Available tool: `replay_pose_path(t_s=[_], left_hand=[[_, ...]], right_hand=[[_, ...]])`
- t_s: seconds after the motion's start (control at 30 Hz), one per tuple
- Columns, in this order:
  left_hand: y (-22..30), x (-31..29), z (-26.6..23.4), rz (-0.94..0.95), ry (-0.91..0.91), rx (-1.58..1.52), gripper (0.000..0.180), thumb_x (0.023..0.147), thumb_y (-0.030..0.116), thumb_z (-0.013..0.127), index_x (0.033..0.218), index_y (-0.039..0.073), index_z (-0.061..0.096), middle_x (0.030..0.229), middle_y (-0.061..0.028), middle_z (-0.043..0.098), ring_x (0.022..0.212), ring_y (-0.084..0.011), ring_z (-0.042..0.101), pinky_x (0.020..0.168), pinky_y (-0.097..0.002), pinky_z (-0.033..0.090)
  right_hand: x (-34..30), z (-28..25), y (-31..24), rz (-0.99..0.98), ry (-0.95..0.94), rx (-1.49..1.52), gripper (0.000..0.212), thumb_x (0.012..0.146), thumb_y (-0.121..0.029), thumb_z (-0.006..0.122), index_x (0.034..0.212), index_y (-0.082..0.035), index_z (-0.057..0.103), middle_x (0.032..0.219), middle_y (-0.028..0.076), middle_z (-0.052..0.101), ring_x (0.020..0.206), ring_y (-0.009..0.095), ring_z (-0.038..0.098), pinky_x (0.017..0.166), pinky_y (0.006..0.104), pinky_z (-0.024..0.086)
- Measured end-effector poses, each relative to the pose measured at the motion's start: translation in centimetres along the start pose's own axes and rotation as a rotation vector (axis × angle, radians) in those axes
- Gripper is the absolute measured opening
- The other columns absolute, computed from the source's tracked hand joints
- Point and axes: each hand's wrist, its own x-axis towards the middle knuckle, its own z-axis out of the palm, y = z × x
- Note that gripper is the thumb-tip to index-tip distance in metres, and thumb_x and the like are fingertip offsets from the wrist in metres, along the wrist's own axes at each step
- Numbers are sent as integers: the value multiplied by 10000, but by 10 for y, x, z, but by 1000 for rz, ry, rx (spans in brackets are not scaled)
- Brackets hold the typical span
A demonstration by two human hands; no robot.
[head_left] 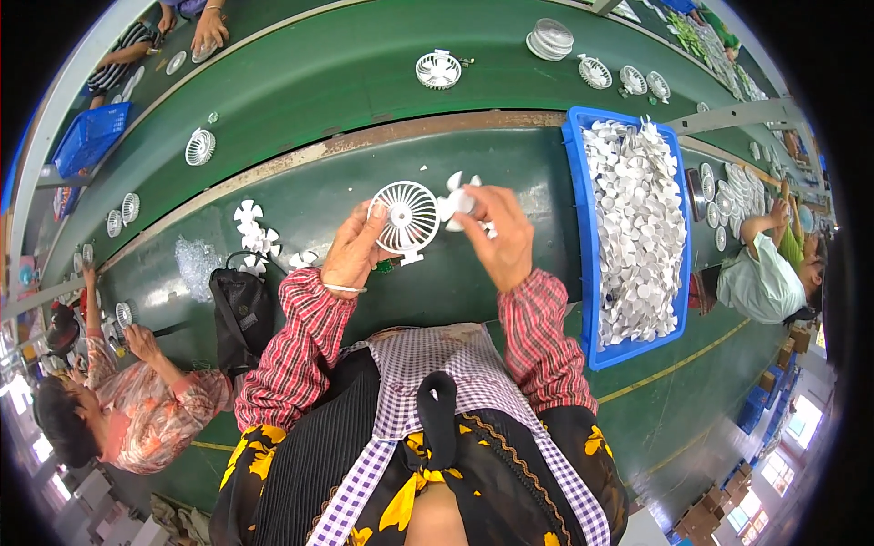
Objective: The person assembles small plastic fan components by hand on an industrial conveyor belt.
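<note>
My left hand grips a round white fan housing with radial slats, its fingers closed on the left rim. A small green part shows beneath the housing, near my fingers. In my right hand is a white fan blade, pinched by its hub just right of the housing. The two pieces are close together, and I cannot tell whether they touch. Several loose white fan blades lie on the green bench to the left of my left hand.
A blue crate heaped with white fan blades stands at my right. Beyond the bench edge, a green conveyor carries a fan assembly and other fan parts. At left are a black bag and clear plastic. Other people work on both sides.
</note>
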Motion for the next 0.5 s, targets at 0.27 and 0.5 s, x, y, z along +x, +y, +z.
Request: replay_pose_path(t_s=[0.27,0.5], left_hand=[[2,-11,22,8,-41,72,450,929,297,476,1248,0,366,1113,-88,523,977,-150,560,804,-310,517],[-9,-9,19,230,78,357,364,837,115,631,1125,-19,454,965,-60,584,841,-89,546,679,-216,460]], right_hand=[[-12,22,-28,-250,-65,-147,367,663,-47,704,1011,-26,592,912,97,541,801,276,568,674,368,471],[-16,32,-33,-268,-106,-203,346,702,-60,654,1033,-36,558,920,77,519,832,252,541,688,365,429]])
